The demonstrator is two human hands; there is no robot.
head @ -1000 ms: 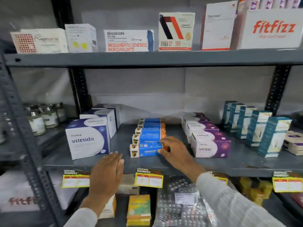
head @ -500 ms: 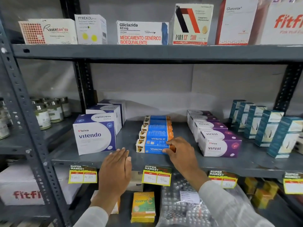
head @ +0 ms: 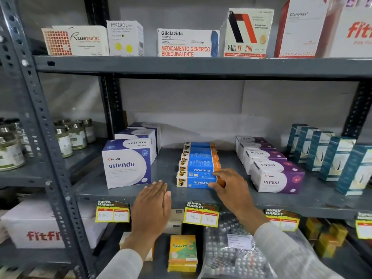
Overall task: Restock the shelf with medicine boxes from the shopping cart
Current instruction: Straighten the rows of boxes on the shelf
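Note:
A row of several blue-and-orange Vivalyn boxes (head: 196, 179) lies on the grey middle shelf (head: 322, 200), running front to back. My right hand (head: 231, 188) rests on the right end of the front Vivalyn box, thumb at its front face and fingers on its top. My left hand (head: 152, 206) hovers flat, fingers together, at the shelf's front edge between the white-and-blue Vitendo boxes (head: 126, 164) and the Vivalyn row, holding nothing. Purple-and-white Virest boxes (head: 275, 176) stand right of the Vivalyn row. The shopping cart is out of view.
Teal boxes (head: 338, 160) line the right end of the shelf. The top shelf (head: 201, 66) carries assorted white medicine boxes. Glass jars (head: 66, 137) sit on the left unit. Price tags (head: 201, 214) hang from the shelf edge; blister packs (head: 231, 254) and Raservit boxes (head: 183, 252) lie below.
The view has shifted down and left. My right hand stays on the front Vivalyn box's right end, and my left hand has risen slightly toward the shelf edge.

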